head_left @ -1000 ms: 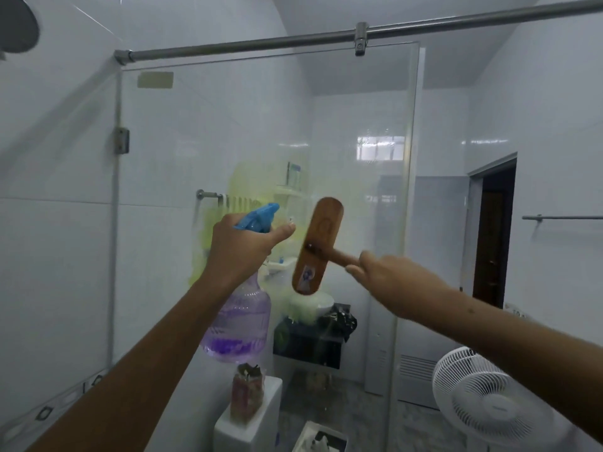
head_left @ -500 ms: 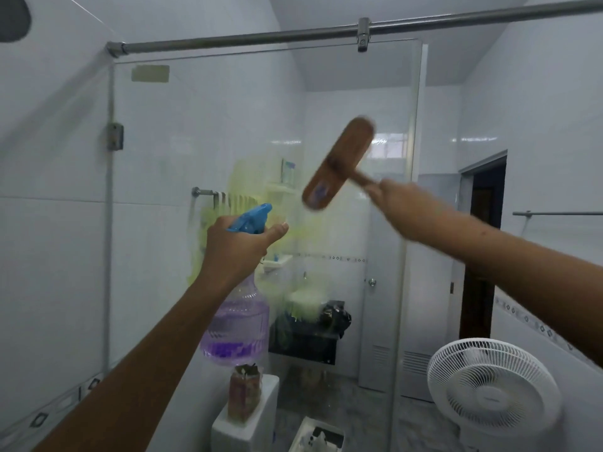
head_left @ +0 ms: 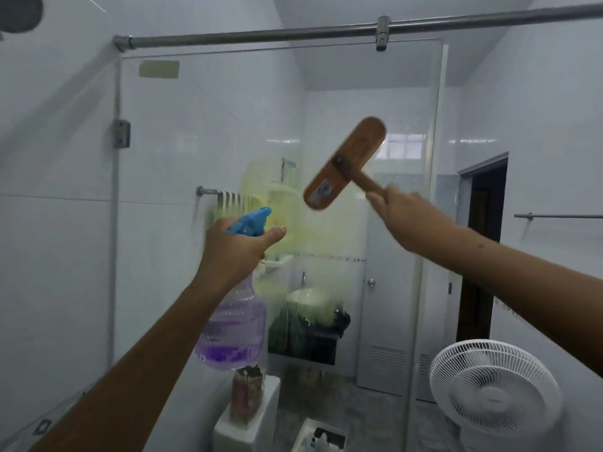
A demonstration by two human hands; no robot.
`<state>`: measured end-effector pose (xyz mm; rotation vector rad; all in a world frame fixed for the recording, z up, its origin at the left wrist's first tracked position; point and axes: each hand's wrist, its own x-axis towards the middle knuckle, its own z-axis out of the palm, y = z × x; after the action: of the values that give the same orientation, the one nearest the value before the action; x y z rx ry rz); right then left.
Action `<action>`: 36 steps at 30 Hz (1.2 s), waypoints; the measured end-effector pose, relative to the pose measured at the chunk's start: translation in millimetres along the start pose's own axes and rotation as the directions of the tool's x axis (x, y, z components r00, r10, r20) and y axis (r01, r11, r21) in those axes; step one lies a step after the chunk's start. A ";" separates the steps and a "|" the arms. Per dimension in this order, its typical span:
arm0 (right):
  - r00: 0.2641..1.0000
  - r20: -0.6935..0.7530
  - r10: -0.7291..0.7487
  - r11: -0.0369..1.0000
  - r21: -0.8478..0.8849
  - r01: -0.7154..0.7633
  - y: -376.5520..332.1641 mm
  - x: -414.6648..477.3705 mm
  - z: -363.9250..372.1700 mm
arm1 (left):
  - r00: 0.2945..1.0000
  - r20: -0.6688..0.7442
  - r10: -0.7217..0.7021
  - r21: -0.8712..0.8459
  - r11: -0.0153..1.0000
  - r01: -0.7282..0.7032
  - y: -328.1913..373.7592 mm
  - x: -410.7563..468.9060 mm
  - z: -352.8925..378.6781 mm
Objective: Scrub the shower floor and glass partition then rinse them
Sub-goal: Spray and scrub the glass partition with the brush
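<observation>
The glass (head_left: 195, 141) stands straight ahead, hung from a steel rail (head_left: 261, 35) along its top and fixed to the left wall by a hinge (head_left: 121, 133). A yellowish film (head_left: 277, 203) clouds the middle of the pane.

The left hand (head_left: 235, 252) is raised in front of the glass, grasping the neck of a spray bottle (head_left: 233, 327) with its fingers wrapped round and the thumb stretched out to the right. The blue trigger head (head_left: 251, 220) points at the pane, and purple liquid sits in the bottom of the clear body.

Right of it and a little higher, the right hand (head_left: 408, 216) is clenched round the short handle of a wooden brush (head_left: 344, 163). The brush head is tilted — its top end leans right and its lower end left — with its flat back turned this way and a small label near the lower end. It is held up over the upper right part of the film. The blur hides whether the bristles are touching the pane.

Through the glass, a towel bar (head_left: 208, 191) sits on the far left wall, and something dark (head_left: 306, 334) lies lower down. Near the bottom, a jar (head_left: 246, 396) stands on a white ledge (head_left: 228, 429). On the right, beyond the glass edge, there is a white fan (head_left: 492, 393) low down, with a dark doorway (head_left: 483, 239) and a wall rail (head_left: 558, 216) above it. A shower head (head_left: 19, 11) shows in the top left corner.
</observation>
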<state>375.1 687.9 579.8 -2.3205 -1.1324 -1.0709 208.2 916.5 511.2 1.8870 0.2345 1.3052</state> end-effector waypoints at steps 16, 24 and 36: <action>0.939 0.341 -0.050 0.949 -0.276 0.151 -46.3 -22.7 29.4 | 0.999 0.033 0.010 -0.041 0.999 -0.008 -14.0 21.7 -26.5; 0.978 0.207 0.021 0.979 -0.202 0.022 -34.9 -4.4 17.4 | 0.998 0.050 0.025 -0.037 0.999 -0.023 -11.3 29.7 -33.4; 0.960 0.277 -0.051 0.949 -0.286 0.133 -62.0 -10.2 22.5 | 0.999 0.034 -0.018 0.008 1.000 0.018 -25.5 25.0 -37.2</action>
<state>333.3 734.3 556.1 -2.7438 -1.2603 -1.0506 195.0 966.1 515.7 1.9078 0.2385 1.2601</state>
